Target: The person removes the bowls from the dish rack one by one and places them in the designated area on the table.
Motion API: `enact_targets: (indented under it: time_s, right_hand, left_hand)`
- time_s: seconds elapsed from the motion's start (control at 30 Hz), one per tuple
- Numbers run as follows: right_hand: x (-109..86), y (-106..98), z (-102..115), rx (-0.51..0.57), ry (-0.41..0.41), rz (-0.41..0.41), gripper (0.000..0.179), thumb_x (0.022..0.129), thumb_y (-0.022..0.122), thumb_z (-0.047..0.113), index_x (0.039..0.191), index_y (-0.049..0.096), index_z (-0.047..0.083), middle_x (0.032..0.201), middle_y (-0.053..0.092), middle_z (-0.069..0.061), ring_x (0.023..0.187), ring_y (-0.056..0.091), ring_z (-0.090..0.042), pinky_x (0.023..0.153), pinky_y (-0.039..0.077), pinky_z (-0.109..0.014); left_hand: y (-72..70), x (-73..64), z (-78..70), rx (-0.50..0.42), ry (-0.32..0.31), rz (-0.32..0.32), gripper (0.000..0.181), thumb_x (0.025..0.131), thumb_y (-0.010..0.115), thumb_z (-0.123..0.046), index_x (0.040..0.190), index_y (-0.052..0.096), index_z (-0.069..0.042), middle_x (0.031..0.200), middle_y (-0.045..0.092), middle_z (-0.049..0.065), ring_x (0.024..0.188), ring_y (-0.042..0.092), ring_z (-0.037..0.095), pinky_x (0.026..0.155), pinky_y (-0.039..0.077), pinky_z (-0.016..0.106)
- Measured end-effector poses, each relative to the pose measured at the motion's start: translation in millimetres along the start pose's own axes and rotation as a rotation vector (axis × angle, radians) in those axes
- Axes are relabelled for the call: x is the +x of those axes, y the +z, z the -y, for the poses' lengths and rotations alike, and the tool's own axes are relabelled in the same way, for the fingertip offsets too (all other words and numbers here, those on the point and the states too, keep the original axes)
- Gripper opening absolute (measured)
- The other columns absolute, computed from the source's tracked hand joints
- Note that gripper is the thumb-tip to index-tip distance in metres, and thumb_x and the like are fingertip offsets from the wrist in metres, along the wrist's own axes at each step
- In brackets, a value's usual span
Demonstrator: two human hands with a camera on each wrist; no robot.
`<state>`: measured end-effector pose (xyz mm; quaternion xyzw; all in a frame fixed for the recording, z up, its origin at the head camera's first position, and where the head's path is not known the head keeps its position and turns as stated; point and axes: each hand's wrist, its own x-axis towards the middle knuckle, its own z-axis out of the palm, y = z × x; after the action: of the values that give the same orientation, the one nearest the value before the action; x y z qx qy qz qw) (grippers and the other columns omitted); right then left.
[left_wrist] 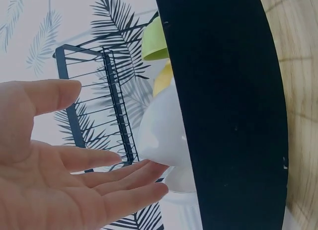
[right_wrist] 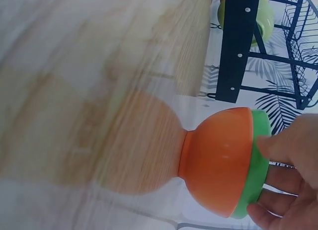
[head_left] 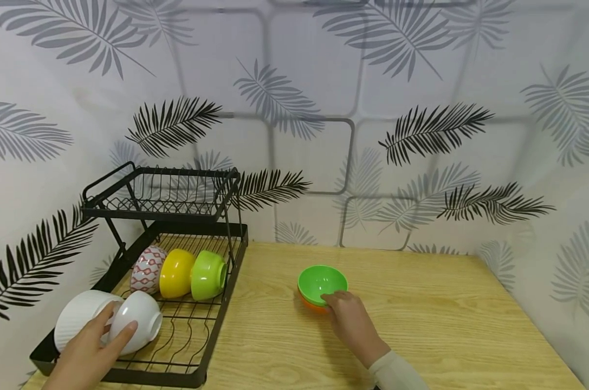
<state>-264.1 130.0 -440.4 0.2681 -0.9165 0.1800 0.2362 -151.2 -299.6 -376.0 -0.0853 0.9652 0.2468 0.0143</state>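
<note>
My left hand is at the small white bowl, which is tipped on its side at the front of the black dish rack. Its fingers reach between that bowl and a larger ribbed white bowl. In the left wrist view the thumb stands apart from the bowl, and the fingers are mostly straight. On the table, a green bowl sits nested in an orange bowl. My right hand pinches the green bowl's near right rim between thumb and fingers.
Behind the white bowls, a red-patterned bowl, a yellow bowl and a light green bowl stand sideways in a row. A raised wire shelf spans the rack's back. The wooden table meets a leaf-patterned wall.
</note>
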Motion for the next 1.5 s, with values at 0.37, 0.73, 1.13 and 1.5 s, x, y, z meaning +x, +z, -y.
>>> enact_targets:
  time_s: [0.37, 0.73, 1.13, 1.5]
  right_hand:
    - [-7.8, -3, 1, -0.013, -0.022, 0.004, 0.036, 0.083, 0.075, 0.019, 0.116, 0.066, 0.005, 0.112, 0.067, -0.012, 0.113, 0.057, -0.04, 0.096, 0.044, -0.057]
    - [-12.7, -15, 10, -0.023, -0.033, 0.003, 0.038, 0.085, 0.073, 0.025, 0.118, 0.065, 0.008, 0.119, 0.064, -0.013, 0.119, 0.053, -0.04, 0.099, 0.041, -0.059]
    - [-17.5, -25, 13, -0.005, -0.045, -0.018, 0.041, 0.084, 0.073, 0.03, 0.119, 0.065, 0.01, 0.127, 0.06, -0.014, 0.128, 0.044, -0.041, 0.101, 0.04, -0.059]
    - [-26.1, -31, 14, 0.055, -0.015, 0.03, 0.044, 0.087, 0.071, 0.033, 0.124, 0.062, 0.011, 0.133, 0.056, -0.015, 0.13, 0.041, -0.043, 0.1, 0.039, -0.062]
  left_hand:
    - [1.3, 3.8, -0.1, -0.006, -0.038, 0.042, 0.09, 0.098, 0.039, -0.055, 0.142, 0.014, 0.02, 0.136, 0.033, 0.043, 0.116, 0.045, 0.056, 0.087, 0.044, 0.065]
    - [4.2, 8.9, 8.4, -0.003, 0.003, 0.032, 0.082, 0.1, 0.043, -0.048, 0.14, 0.018, 0.02, 0.129, 0.041, 0.044, 0.11, 0.052, 0.055, 0.084, 0.048, 0.062]
    - [6.0, 10.9, 17.3, -0.032, 0.014, 0.037, 0.071, 0.101, 0.047, -0.033, 0.139, 0.019, 0.019, 0.12, 0.049, 0.044, 0.104, 0.056, 0.052, 0.083, 0.048, 0.061]
    - [8.5, 12.7, 19.4, -0.018, 0.023, 0.039, 0.059, 0.099, 0.051, -0.02, 0.134, 0.027, 0.021, 0.117, 0.051, 0.042, 0.105, 0.055, 0.053, 0.082, 0.049, 0.06]
